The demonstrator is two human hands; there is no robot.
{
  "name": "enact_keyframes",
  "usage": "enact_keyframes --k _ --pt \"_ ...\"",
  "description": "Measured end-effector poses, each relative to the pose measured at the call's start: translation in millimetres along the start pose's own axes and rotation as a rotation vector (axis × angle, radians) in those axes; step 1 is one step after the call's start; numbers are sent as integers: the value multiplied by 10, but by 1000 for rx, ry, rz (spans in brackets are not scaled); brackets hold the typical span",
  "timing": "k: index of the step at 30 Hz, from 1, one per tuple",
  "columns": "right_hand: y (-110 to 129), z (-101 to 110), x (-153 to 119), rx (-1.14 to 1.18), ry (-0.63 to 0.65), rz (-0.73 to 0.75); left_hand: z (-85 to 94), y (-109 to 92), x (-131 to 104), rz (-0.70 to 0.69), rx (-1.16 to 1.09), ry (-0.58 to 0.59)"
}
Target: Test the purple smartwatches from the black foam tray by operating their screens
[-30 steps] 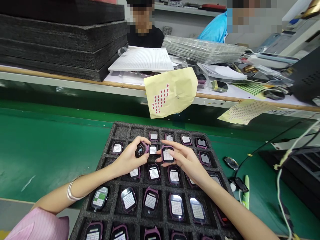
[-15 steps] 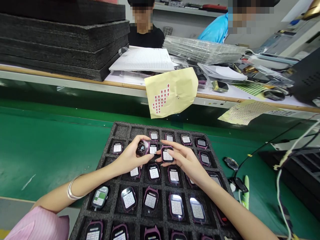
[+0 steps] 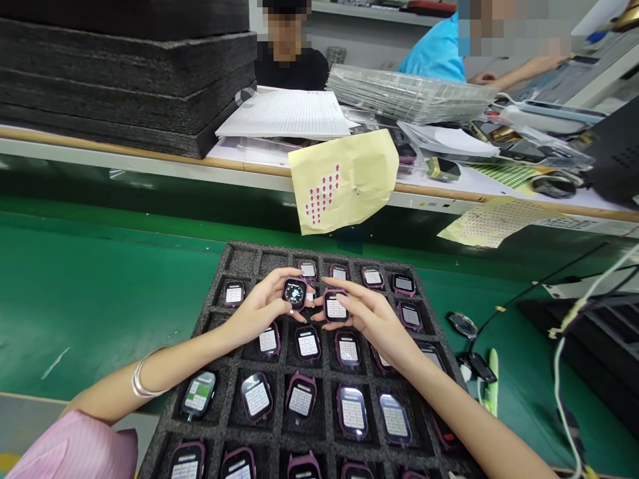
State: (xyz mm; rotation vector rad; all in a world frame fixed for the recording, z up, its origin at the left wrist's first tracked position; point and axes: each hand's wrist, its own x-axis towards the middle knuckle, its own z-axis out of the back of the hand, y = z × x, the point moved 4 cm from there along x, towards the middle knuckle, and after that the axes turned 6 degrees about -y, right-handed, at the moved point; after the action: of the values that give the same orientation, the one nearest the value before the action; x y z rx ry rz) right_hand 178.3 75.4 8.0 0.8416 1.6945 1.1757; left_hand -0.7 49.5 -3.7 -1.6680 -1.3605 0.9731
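Note:
My left hand grips a purple smartwatch body without a strap; its dark screen shows a clock face. Beside it, my right hand has thumb and fingers closed on a second purple smartwatch, whose screen shows a white grid. Both are held just above a black foam tray with square compartments. Several similar watches lie in it, among them one with a green and white screen. Another watch is partly hidden behind my fingers, between the two held ones.
Foam trays are stacked on the shelf at the left, near a pile of paper and clear plastic trays. A yellow sheet hangs from the shelf edge. Cables and a green tool lie right. Two people are across the bench.
The watch in my left hand has turned to face me more squarely and moved slightly right; its clock face now shows clearly. My right hand has barely moved.

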Motion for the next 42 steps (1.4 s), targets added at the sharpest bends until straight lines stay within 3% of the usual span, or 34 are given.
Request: enact_keyframes --k 14,36,42 --pt "-15 14 27 -22 26 8 -4 18 -35 -88 59 102" --pt "-17 1 12 -41 0 -22 -11 11 -29 -92 51 90" --pt "-14 -11 14 -26 22 -13 22 17 -21 -127 263 -15"
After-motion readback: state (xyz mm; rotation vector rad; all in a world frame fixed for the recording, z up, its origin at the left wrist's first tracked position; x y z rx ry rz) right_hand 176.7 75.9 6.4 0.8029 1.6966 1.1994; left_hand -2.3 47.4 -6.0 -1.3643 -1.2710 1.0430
